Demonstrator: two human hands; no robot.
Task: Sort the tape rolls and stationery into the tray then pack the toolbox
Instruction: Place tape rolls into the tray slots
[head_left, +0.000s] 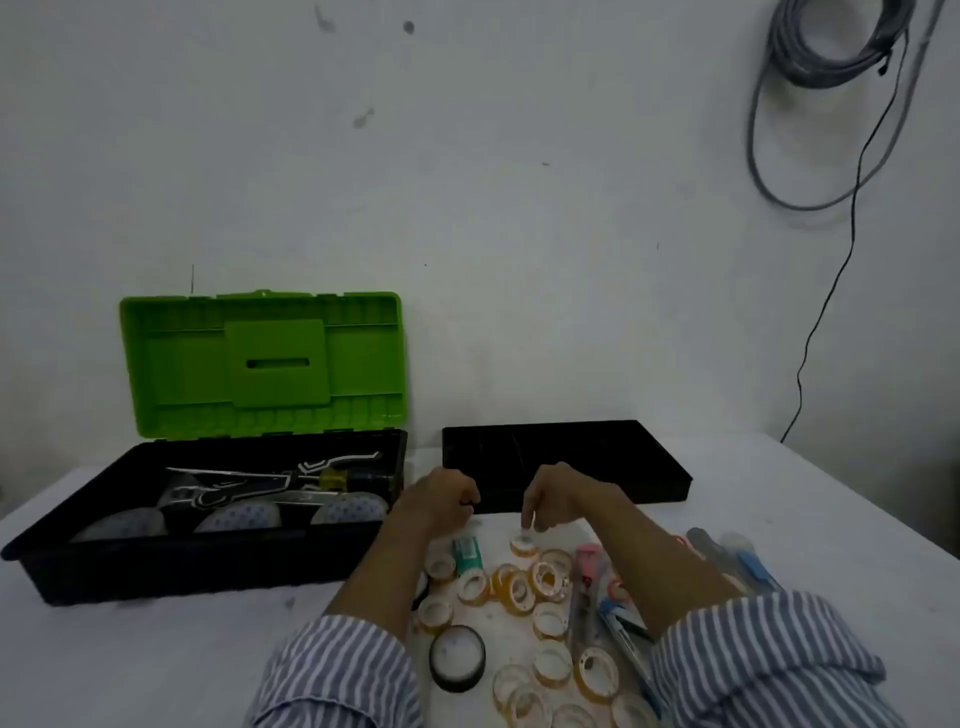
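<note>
Several small clear tape rolls (519, 587) lie scattered on the white table in front of me, with a larger black tape roll (458, 657) nearer. A black tray (660, 470) stands behind them. My right hand (558, 496) hangs just before the tray, its fingertips down on one small tape roll (523, 544). My left hand (441, 499) is curled beside it; whether it holds anything is hidden. Pens and markers (589, 582) lie to the right. The toolbox (208, 561) stands open at the left, green lid (262, 358) up.
Inside the toolbox lie tools and three pale round pads (239, 517). A small green tube (466, 555) lies below my left hand. The wall stands right behind the tray and toolbox. Grey cables (831, 104) hang at the upper right.
</note>
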